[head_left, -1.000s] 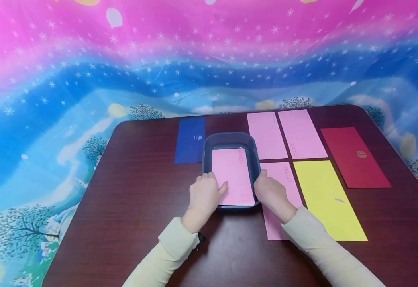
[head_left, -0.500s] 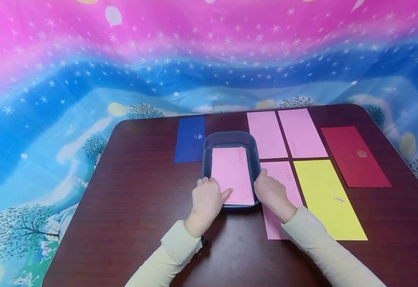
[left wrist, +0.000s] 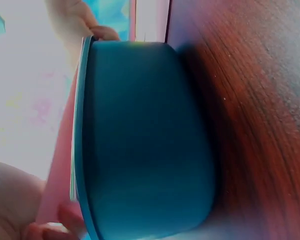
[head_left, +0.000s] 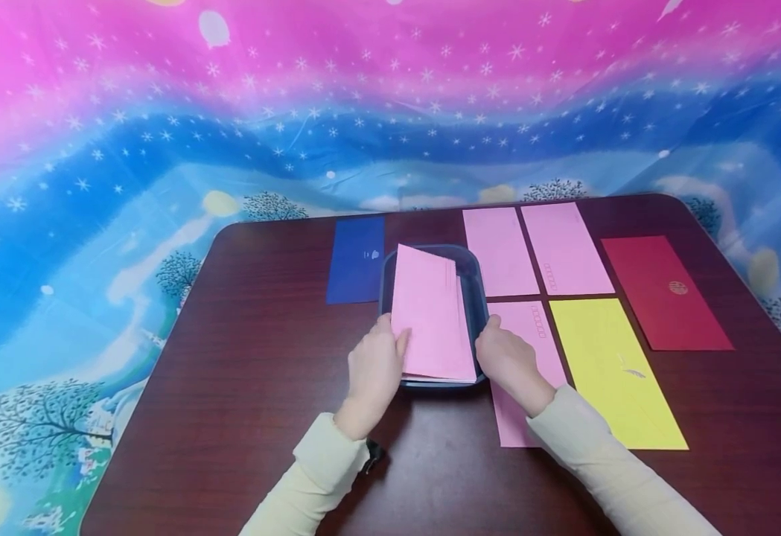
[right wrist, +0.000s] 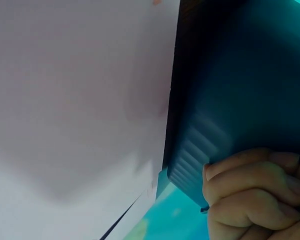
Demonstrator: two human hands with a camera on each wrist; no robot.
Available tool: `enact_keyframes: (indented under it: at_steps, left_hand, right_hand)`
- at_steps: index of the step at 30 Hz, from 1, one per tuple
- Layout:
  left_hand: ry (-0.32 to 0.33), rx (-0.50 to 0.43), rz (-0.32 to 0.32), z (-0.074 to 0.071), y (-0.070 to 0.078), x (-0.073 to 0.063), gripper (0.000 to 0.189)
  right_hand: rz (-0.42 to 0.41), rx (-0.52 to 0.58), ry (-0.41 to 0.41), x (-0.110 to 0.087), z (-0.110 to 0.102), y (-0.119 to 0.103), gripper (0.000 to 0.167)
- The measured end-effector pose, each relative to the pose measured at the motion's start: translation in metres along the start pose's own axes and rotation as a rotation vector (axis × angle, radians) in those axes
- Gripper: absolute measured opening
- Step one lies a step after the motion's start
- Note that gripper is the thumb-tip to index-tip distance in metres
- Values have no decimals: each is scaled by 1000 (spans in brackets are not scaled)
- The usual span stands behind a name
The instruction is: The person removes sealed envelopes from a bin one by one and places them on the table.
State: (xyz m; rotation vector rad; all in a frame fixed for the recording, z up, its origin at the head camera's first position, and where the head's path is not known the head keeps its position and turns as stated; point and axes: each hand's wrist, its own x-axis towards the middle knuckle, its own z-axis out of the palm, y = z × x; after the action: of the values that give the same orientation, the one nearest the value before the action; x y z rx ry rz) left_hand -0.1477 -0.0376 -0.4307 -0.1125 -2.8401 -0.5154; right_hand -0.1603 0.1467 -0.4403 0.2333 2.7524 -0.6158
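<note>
A dark blue plastic box stands mid-table, filled up to its rim with a stack of paper envelopes. My left hand, at the box's left side, pinches a pink envelope by its left edge, thumb on top. That envelope is raised and tilted off the stack, its far left corner highest. My right hand grips the box's right rim; in the right wrist view its fingers are curled against the outer wall. The left wrist view shows the box's near end wall and the envelope edges above its rim.
To the right lie three pink envelopes, one at the back, another beside it and one partly under my right arm. Further right are a yellow envelope and a red one. A blue envelope lies left of the box.
My left hand first slid slightly right over the stack, then drew back left, and the top pink envelope has come up, tilted. The right hand and the box have stayed put.
</note>
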Motion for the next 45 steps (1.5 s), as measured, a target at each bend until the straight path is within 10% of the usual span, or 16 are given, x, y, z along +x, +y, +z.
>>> enact_keyframes:
  at_steps: [11, 27, 35, 45]
  left_hand:
    - [51, -249, -176, -26, -36, -9, 23]
    - [-165, -248, -367, -37, -121, -51, 33]
    - [-207, -232, -372, -26, -129, -71, 26]
    - [-198, -204, -389, -19, -124, -65, 23]
  right_hand:
    - [6, 21, 7, -2, 0, -1, 50]
    - [4, 17, 0, -2, 0, 1, 54]
    - [-1, 17, 4, -1, 0, -1, 51]
    - [9, 8, -6, 1, 0, -1, 53]
